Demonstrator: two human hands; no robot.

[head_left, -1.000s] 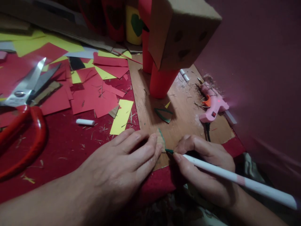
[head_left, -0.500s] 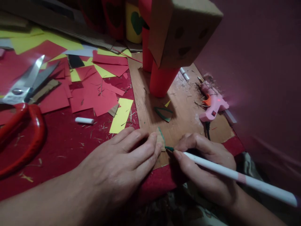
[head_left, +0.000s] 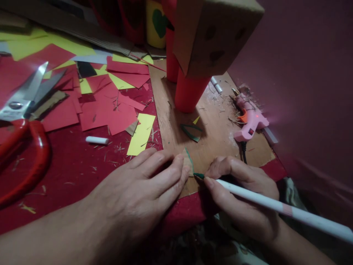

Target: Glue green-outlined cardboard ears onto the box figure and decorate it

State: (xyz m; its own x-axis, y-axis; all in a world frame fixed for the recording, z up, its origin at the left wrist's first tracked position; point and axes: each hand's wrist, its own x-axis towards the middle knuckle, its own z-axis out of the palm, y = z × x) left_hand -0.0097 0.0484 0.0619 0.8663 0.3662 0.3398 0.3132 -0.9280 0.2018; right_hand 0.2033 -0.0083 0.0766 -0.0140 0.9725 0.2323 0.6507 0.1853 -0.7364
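My right hand [head_left: 242,195] is closed round a white marker [head_left: 259,198] with a green tip. That tip touches or nearly touches the lower right corner of a small cardboard piece [head_left: 188,165], whose right edge carries a green line. With its fingertips my left hand [head_left: 151,184] presses the piece flat on a wooden board [head_left: 215,141]. A second cardboard piece [head_left: 192,133], outlined in green, lies just beyond. Farther back, a cardboard box [head_left: 217,40] with dark spots rises above red tubes [head_left: 190,92].
Large red-handled scissors [head_left: 41,136] lie open at left, beside red paper scraps [head_left: 110,110], a yellow strip [head_left: 142,134] and a short white stick [head_left: 96,140]. A pink glue gun [head_left: 252,119], its red light lit, rests at the board's right edge near the wall.
Both hands keep nearly the same pose, with the marker tip still at the cardboard piece's corner. The view has shifted slightly, moving the left-side objects a little toward the left.
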